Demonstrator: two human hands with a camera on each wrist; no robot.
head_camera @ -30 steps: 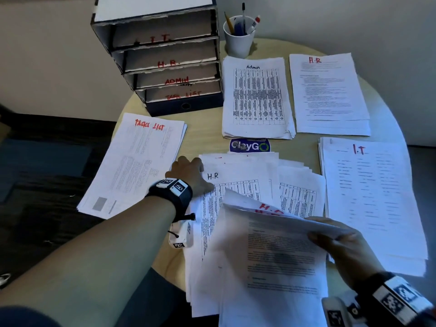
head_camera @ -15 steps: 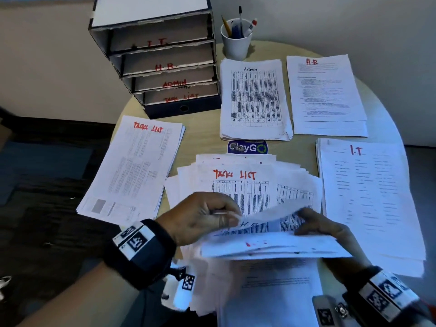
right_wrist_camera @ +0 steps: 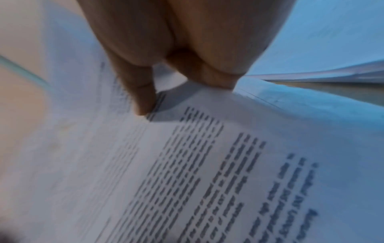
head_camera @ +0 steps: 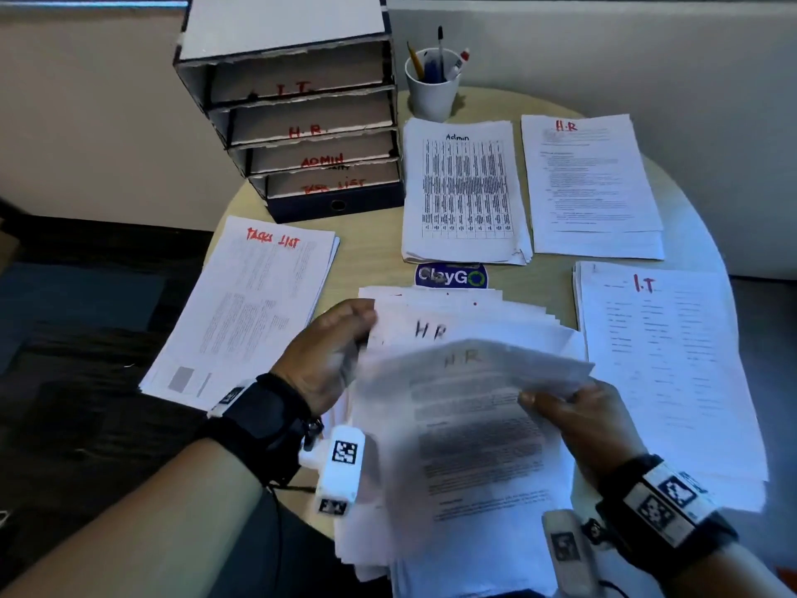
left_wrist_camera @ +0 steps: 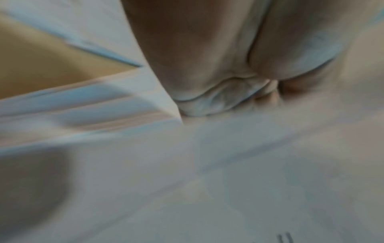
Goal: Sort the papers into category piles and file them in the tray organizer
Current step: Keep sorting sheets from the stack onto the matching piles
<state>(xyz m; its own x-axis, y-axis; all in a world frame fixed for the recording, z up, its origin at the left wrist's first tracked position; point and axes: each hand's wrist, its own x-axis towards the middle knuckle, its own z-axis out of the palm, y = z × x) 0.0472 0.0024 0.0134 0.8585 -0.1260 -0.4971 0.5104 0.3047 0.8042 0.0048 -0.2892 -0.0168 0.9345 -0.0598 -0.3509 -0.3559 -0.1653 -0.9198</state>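
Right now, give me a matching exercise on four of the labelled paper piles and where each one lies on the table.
Things:
1. Tasks List pile
2. Admin pile
3. I.T pile
4. H.R pile

Places:
A. far right corner, beside the Admin pile
B. in front of the white pen cup
C. left edge, in front of the tray organizer
D. right edge, nearer than the H.R pile

Pairs: 1-C, 2-B, 3-D, 4-A
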